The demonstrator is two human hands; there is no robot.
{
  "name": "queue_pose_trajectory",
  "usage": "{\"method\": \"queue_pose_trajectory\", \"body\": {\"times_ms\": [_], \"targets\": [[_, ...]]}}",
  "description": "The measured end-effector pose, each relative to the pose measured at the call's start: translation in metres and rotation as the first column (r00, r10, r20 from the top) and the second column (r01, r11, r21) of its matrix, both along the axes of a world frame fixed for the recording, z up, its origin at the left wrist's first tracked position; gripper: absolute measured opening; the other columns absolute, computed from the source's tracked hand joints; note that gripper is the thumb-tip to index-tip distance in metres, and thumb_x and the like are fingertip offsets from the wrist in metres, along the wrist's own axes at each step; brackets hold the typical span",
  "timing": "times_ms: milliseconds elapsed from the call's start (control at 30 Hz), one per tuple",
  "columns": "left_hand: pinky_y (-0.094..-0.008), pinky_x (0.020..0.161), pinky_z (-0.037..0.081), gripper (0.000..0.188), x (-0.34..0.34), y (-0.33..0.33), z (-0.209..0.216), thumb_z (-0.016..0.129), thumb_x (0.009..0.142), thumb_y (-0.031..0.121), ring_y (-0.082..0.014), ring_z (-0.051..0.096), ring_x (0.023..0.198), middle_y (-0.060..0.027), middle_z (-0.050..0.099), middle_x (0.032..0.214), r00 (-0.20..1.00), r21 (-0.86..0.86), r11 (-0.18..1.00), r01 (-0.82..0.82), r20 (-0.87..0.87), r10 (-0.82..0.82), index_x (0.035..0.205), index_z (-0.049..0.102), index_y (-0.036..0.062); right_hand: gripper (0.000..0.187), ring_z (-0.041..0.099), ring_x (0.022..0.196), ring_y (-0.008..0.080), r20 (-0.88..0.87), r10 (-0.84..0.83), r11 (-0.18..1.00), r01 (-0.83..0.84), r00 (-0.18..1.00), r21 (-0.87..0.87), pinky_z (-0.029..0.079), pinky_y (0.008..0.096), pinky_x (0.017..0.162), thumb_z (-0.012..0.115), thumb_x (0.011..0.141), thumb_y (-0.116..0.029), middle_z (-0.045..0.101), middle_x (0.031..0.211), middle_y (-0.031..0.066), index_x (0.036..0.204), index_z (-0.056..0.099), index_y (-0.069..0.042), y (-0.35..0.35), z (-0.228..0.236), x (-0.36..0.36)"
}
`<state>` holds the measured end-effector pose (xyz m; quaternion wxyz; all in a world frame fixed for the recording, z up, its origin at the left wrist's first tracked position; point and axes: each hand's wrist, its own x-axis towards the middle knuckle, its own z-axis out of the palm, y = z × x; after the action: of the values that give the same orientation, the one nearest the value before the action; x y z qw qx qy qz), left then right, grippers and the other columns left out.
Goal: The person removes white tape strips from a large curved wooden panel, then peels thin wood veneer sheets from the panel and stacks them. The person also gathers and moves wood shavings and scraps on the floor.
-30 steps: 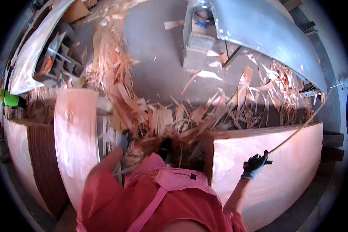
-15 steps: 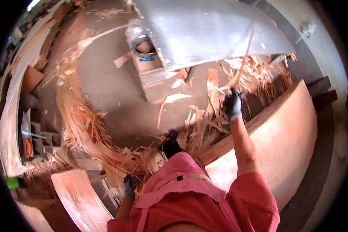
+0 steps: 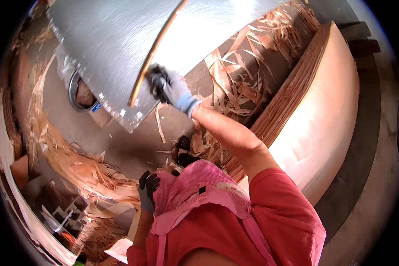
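My right hand [image 3: 168,86], in a grey and black glove, is at the near edge of a large shiny metal sheet [image 3: 97,35]. Its blurred fingers are closed at a long, thin, brown wooden stick [image 3: 151,53], which slants across the sheet; the stick's near end extends past the hand. My left hand [image 3: 148,189], gloved too, rests against the pink apron [image 3: 177,186] at my lap. Its fingers are slightly bent and apart, and nothing shows in them.
A tall stack of thin wood veneer sheets [image 3: 314,111] stands to my right. Veneer scraps [image 3: 235,84] litter the floor between it and the metal sheet. More shavings [image 3: 71,159] lie to the left. A round metal-rimmed container [image 3: 77,95] sits beside the sheet's left edge.
My right hand has gone from the scraps on the right to the metal sheet, and the stick has shifted left across it. My left hand has come up to the apron. The view has turned.
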<state>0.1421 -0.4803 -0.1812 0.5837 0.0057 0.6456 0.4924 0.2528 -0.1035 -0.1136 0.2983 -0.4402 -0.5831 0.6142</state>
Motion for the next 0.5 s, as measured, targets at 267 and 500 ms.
{"method": "queue_pose_trajectory", "body": {"times_ms": [267,500], "targets": [[-0.0300,0.082,0.050,0.042,-0.009,0.121,0.009,0.048,0.096,0.022,-0.0217,0.064,0.094,-0.0167,0.061,0.117,0.931,0.143,0.922,0.359,0.021,-0.365,0.134,0.044,0.0044,0.034,0.054,0.049,0.0101,0.015,-0.110,0.991,0.111,0.994,-0.081,0.043,0.0266,0.046,0.055,0.095,-0.026,0.061,0.070,0.0062,0.118,0.056,-0.001,0.017,-0.008,0.118],[-0.0274,0.092,0.046,0.037,0.024,0.257,0.039,0.052,0.094,0.013,-0.0187,0.062,0.101,-0.0156,0.061,0.118,0.829,0.341,0.774,0.533,-0.031,-0.558,0.128,0.048,0.0009,0.023,0.043,0.055,0.0087,0.416,-0.572,0.780,0.626,0.707,0.008,0.040,0.0248,0.048,0.053,0.096,-0.024,0.049,0.067,-0.0018,0.111,0.059,-0.006,-0.084,-0.140,0.321]]}}
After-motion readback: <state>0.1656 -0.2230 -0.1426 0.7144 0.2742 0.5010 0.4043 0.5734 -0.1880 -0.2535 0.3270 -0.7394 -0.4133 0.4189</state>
